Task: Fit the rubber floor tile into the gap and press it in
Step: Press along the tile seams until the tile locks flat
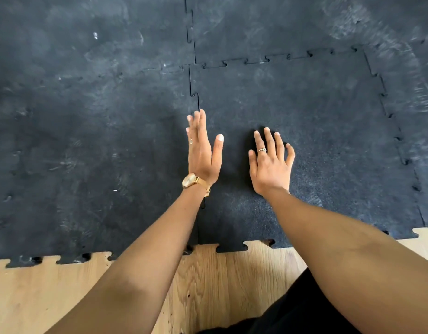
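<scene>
Rubber floor tile (316, 131) sits in the gap, teeth meshed on three sides as far as I see. My right hand (270, 162) presses flat; my left hand (202, 150) stands edge-on over the left seam (194, 92), open, holding nothing. Pressing remains.

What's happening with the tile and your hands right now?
Right hand flat on tile. Left hand open, edge-on over the left seam. Tile sits in gap. Nothing in the way.

Soft, even daylight; faint shadows under the bare hands; wide-angle bending at the edges; slight motion blur top right.
</scene>
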`<state>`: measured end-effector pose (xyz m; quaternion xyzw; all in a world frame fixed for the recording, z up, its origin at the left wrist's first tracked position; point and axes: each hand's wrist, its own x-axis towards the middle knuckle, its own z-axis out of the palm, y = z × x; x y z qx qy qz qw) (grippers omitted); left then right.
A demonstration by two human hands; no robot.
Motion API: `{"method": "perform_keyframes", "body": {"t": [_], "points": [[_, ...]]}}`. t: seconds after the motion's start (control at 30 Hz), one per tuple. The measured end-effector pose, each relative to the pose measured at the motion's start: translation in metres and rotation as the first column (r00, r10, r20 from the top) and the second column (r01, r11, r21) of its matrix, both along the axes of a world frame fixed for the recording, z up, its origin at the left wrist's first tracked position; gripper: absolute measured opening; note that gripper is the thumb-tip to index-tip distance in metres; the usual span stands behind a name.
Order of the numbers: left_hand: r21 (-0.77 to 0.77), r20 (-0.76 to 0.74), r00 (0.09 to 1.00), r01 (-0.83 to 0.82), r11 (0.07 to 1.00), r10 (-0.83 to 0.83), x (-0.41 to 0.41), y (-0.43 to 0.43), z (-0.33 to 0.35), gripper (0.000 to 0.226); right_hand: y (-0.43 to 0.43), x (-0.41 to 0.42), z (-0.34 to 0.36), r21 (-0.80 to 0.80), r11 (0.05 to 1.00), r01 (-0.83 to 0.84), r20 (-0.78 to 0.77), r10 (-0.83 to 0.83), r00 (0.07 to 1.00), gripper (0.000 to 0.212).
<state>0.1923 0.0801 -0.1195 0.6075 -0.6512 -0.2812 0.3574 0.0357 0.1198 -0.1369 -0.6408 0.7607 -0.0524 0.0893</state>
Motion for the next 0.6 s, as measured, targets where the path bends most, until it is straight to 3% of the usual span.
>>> {"method": "perform_keyframes", "body": {"t": [0.07, 0.1, 0.2, 0.27, 0.4, 0.47, 0.53, 0.6], "points": [[0.015, 0.028, 0.993, -0.116, 0.993, 0.115, -0.004, 0.034, -0.005, 0.058, 0.0, -0.001, -0.001, -0.01, 1.0, 0.003, 0.003, -0.003, 1.0, 0.052], [0.012, 0.118, 0.987, -0.113, 0.994, 0.111, -0.006, 0.055, -0.01, 0.057, 0.001, -0.001, -0.002, -0.014, 1.0, 0.005, 0.008, -0.005, 1.0, 0.052], [0.019, 0.476, 0.876, 0.073, 0.997, -0.073, -0.01, 0.087, -0.023, 0.062, 0.001, -0.001, -0.003, -0.021, 1.0, 0.004, 0.013, -0.004, 1.0, 0.052], [0.073, 0.491, 0.865, 0.078, 0.994, -0.104, -0.012, 0.08, -0.018, 0.064, 0.0, -0.001, -0.002, -0.019, 1.0, -0.003, 0.023, 0.003, 1.0, 0.052], [0.104, 0.381, 0.91, 0.134, 0.986, -0.163, -0.006, 0.085, -0.009, 0.064, 0.002, -0.002, 0.0, -0.022, 1.0, 0.003, 0.029, -0.002, 1.0, 0.052], [0.079, 0.489, 0.867, 0.068, 0.995, -0.098, -0.003, 0.102, -0.017, 0.059, 0.001, -0.001, -0.003, -0.049, 0.999, -0.002, 0.033, 0.004, 0.999, 0.052], [0.076, 0.653, 0.754, 0.039, 0.996, -0.08, -0.003, 0.121, -0.025, 0.061, 0.001, 0.0, -0.006, -0.071, 0.997, 0.004, 0.042, -0.001, 0.999, 0.051], [0.089, 0.698, 0.709, 0.058, 0.994, -0.103, -0.003, 0.127, -0.029, 0.064, 0.001, -0.001, -0.005, -0.074, 0.997, 0.018, 0.043, -0.015, 0.999, 0.051]]}}
